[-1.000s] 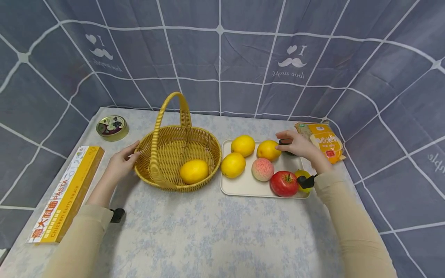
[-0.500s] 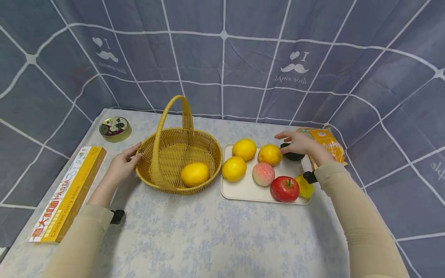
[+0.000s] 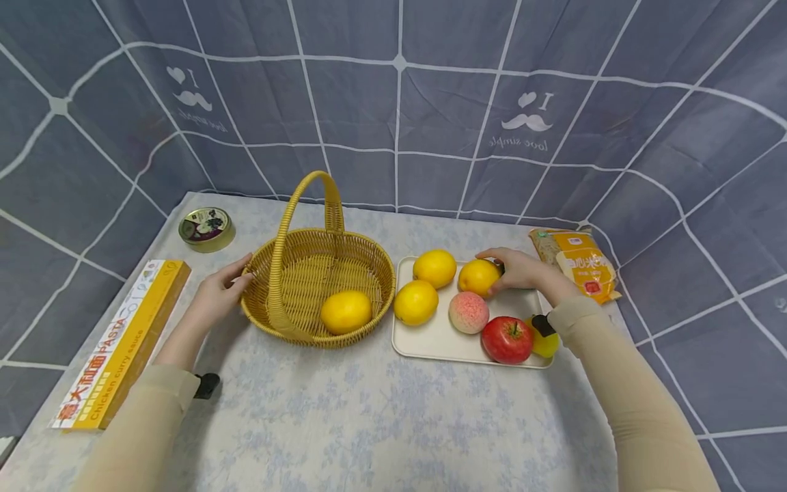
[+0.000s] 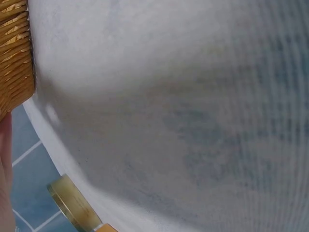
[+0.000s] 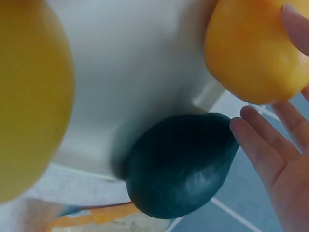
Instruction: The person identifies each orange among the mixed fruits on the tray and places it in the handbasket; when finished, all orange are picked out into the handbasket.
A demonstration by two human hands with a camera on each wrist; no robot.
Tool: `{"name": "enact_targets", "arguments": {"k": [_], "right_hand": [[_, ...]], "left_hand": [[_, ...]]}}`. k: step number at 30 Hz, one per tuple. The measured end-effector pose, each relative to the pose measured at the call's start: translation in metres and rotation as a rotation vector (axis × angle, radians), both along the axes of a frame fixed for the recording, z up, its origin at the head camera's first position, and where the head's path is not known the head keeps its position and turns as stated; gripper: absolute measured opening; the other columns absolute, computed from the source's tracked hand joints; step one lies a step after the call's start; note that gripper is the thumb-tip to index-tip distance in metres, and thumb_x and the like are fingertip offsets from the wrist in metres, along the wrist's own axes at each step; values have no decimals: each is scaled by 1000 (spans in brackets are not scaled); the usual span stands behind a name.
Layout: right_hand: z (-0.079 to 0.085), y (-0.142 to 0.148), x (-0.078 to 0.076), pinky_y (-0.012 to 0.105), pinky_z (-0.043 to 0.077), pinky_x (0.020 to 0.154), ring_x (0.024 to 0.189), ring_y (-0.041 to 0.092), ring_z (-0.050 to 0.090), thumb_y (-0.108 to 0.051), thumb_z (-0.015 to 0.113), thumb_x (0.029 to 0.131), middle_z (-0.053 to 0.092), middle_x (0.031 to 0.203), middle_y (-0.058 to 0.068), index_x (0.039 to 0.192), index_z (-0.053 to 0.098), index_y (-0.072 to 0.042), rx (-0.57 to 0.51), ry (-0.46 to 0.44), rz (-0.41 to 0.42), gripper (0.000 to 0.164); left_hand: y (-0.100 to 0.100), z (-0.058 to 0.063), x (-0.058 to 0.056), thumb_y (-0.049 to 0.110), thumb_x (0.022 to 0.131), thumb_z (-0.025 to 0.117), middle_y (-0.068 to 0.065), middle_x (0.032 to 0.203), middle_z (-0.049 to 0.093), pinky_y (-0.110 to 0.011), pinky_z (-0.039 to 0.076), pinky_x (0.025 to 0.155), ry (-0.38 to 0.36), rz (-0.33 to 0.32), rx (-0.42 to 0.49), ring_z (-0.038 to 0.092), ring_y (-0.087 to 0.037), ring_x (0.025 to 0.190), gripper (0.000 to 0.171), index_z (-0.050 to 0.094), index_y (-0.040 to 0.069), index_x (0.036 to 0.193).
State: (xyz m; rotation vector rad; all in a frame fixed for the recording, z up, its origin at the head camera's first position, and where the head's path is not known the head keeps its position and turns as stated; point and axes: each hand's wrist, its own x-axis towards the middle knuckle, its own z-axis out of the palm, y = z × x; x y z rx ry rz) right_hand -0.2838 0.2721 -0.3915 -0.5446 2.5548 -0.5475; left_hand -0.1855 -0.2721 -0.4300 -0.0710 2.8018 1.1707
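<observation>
My left hand (image 3: 216, 292) holds the left rim of the yellow wicker basket (image 3: 261, 301), inside which one lemon (image 3: 346, 312) lies. Over the back right of the cream tray (image 3: 443, 347), my right hand (image 3: 521, 268) grips a yellow-orange fruit (image 3: 478, 276) between thumb and fingers. The right wrist view shows a dark green avocado (image 5: 178, 166) close by the fingertips; in the head view the hand mostly hides it. Two lemons (image 3: 434, 267) sit at the tray's left, with a pink peach (image 3: 468, 312), a red apple (image 3: 507, 339) and a yellow-green fruit (image 3: 547, 344) in front.
A long pasta box (image 3: 126, 342) lies at the table's left edge. Behind it stands a round tin (image 3: 206, 229). An orange food bag (image 3: 581, 263) rests at the back right, beyond the tray. Grey-blue curtain cloth (image 3: 393, 102) surrounds the table's back and sides.
The right hand has come lower and closed its thumb and fingers around the yellow-orange fruit, covering the avocado in the head view. The left hand stays at the basket; the head view has tilted slightly.
</observation>
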Motion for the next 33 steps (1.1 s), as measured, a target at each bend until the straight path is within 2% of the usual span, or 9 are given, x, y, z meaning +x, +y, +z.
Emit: {"name": "enact_targets", "arguments": {"k": [5,9,15,23,27,33], "right_hand": [[-3,-7,0,59,36,110,126,43,49,-14,83,77,50,141,25,142,46,-5,-21,-24,-37,75],[-5,-13,0,58,38,108,122,42,51,-13,83,76,53,135,26,136,46,-3,-53,-34,-24,71],[-8,-10,0,58,38,108,124,44,50,-14,84,76,51,138,26,138,44,-1,-47,-3,-16,75],[-15,-2,1,58,41,106,122,42,53,-23,85,75,55,136,24,140,47,-6,-3,16,-49,77],[-10,0,3,57,42,105,121,42,54,-29,84,76,55,135,24,139,47,-6,-16,39,-80,77],[13,0,7,55,44,103,124,43,52,-35,80,81,40,147,26,146,38,-2,-131,8,-181,84]], "left_hand": [[0,0,4,38,106,38,-29,152,37,-57,47,95,13,13,8,50,-51,123,58,26,12,157],[0,0,6,40,106,36,-29,153,34,-63,42,100,-5,26,18,44,-53,128,58,24,16,157],[2,2,4,42,106,36,-28,154,34,-60,45,98,-8,26,28,44,-52,129,58,23,19,158],[4,2,2,39,106,36,-27,154,36,-53,48,92,-7,24,22,49,-49,125,58,24,16,157],[5,2,1,38,106,36,-27,153,36,-52,49,91,-1,21,19,50,-48,124,57,25,15,157],[4,2,1,40,106,36,-27,154,35,-53,48,93,-14,21,25,48,-48,126,58,24,17,158]]}}
